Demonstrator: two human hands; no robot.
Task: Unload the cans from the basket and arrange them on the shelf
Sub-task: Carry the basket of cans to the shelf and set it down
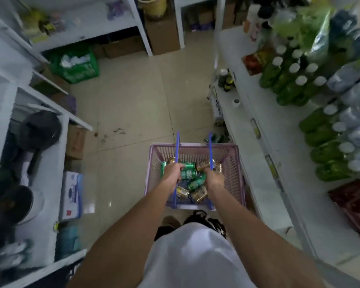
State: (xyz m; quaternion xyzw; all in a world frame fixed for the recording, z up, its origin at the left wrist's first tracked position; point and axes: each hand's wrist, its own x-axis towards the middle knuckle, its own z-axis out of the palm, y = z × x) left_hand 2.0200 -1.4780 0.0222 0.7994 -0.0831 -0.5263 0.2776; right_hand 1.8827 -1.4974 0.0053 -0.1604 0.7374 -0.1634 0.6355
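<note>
Cans (189, 173), green and gold metal ones, lie on their sides in the pink plastic basket (233, 163), pointing all different ways. The basket is low over the tiled floor (133, 90), next to the white shelf (264, 163). Left hand (173, 172) is closed around one blue handle (177, 146). Right hand (215, 177) is closed around the other blue handle (210, 146).
</note>
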